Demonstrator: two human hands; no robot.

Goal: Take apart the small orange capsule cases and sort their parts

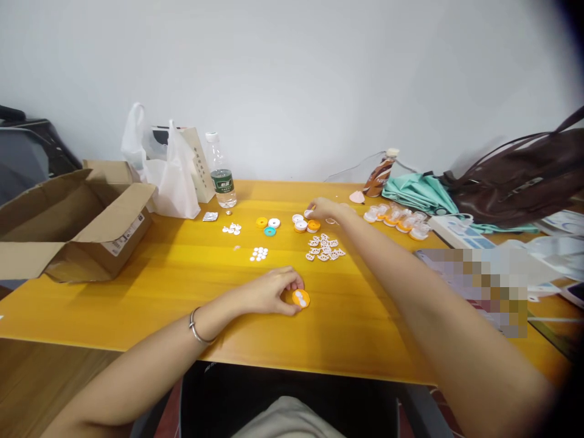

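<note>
Orange disc (301, 298) with a white centre, flat on the yellow worktop (182, 286) near its front edge, pinched at the rim by fingers of the left hand (272, 291); metal bangle (197, 327) on that wrist. Right hand (325, 208) stretched far across, fingers pressed together on a small white piece (309, 213), too tiny to make out. Close by: more discs (267, 226), white clips (325, 247), white dots (258, 253). Cardboard box (73, 225) cut off at left. Blurred patch at right hiding something.
</note>
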